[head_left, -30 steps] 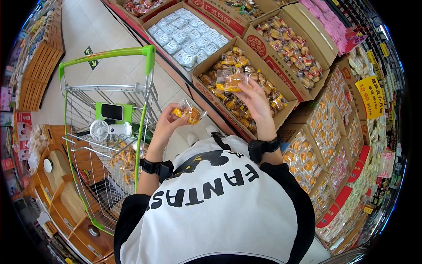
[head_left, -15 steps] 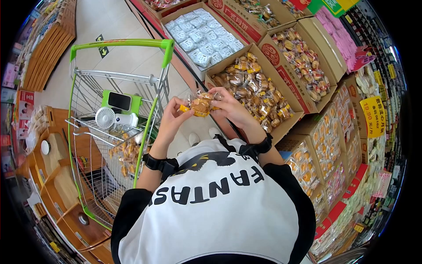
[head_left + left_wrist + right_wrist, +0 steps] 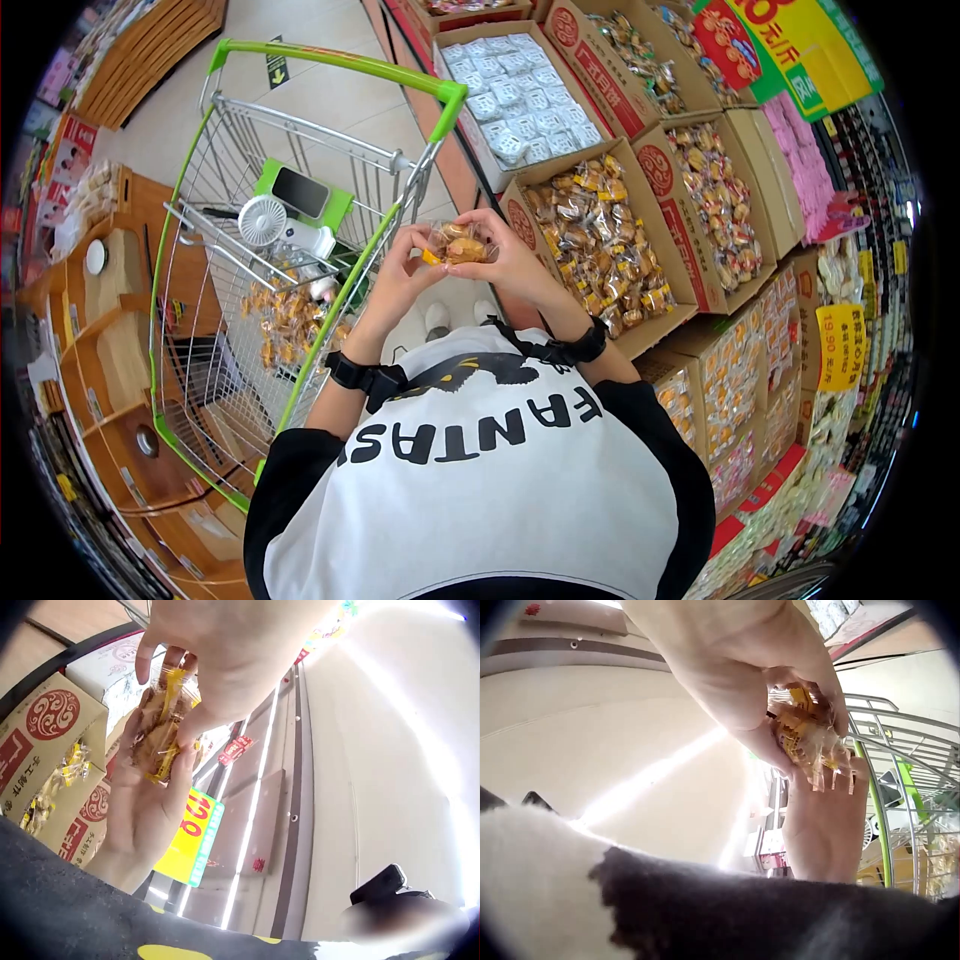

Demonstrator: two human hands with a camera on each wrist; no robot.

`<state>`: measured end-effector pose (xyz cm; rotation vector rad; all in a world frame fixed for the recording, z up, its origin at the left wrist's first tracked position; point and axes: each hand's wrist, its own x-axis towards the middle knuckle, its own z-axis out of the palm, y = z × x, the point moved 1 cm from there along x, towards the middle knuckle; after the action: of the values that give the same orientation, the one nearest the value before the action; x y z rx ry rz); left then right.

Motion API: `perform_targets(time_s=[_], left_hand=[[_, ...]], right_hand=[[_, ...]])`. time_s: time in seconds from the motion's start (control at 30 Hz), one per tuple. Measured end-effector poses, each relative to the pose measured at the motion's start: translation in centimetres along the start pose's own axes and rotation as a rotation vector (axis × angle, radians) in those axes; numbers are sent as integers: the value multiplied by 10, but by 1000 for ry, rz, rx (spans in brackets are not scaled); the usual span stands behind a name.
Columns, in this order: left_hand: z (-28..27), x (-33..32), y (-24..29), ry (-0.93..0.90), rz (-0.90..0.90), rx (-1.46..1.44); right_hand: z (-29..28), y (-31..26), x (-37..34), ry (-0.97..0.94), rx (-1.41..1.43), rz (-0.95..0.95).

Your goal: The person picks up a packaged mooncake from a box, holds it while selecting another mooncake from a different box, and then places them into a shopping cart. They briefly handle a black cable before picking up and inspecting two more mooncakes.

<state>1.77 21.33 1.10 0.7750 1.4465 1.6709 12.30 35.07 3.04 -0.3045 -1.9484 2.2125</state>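
Two mooncakes in clear wrappers with yellow labels are held together in front of my chest. My left hand grips them from the left side, with thumb and fingers curled round the wrappers. From the other side my right hand holds them too, its fingers over the top and its thumb below. In the left wrist view, the wrapped mooncakes sit between both hands. The right wrist view shows crinkled clear wrapper between the fingers. Just right of my hands stands a cardboard box of similar mooncakes.
A shopping cart with a green handle stands at my left, carrying a phone, a small white fan and wrapped pastries. Behind the near box are white packets and more boxes. Yellow price signs hang at the right.
A second ago each hand held its own mooncake apart, the right one over the box. The right hand has come left and both mooncakes are now together. The view has shifted slightly.
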Motion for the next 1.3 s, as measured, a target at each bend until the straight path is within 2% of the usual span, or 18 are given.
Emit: perform_targets(time_s=[0.2, 0.27, 0.4, 0.43, 0.57, 0.67, 0.73, 0.9, 1.07, 1.13, 1.3], left_hand=[[-16, -20, 13, 136, 56, -59], [-23, -27, 16, 187, 93, -178], [-37, -46, 15, 348, 164, -202], [-42, -51, 11, 391, 204, -184], [-53, -75, 13, 538, 246, -204], [-64, -97, 10, 586, 231, -229], [-71, -112, 8, 640, 217, -206], [-77, -150, 7, 776, 181, -221], [-85, -180, -3, 875, -75, -390], [-88, -189, -7, 927, -109, -404], [-93, -204, -10, 1056, -190, -418]], right_hand=[[25, -11, 21, -146, 28, 10], [34, -15, 28, -204, 10, -8], [56, -10, 39, -286, 49, 7], [61, -5, 42, -309, 45, -51], [88, -2, 51, -371, 118, 19], [106, 5, 58, -391, 33, -40], [117, 12, 60, -448, 64, 69], [145, 17, 63, -550, -58, 171], [169, 45, 68, -648, -210, 240], [179, 53, 68, -632, -98, 395], [203, 61, 70, -610, -87, 491]])
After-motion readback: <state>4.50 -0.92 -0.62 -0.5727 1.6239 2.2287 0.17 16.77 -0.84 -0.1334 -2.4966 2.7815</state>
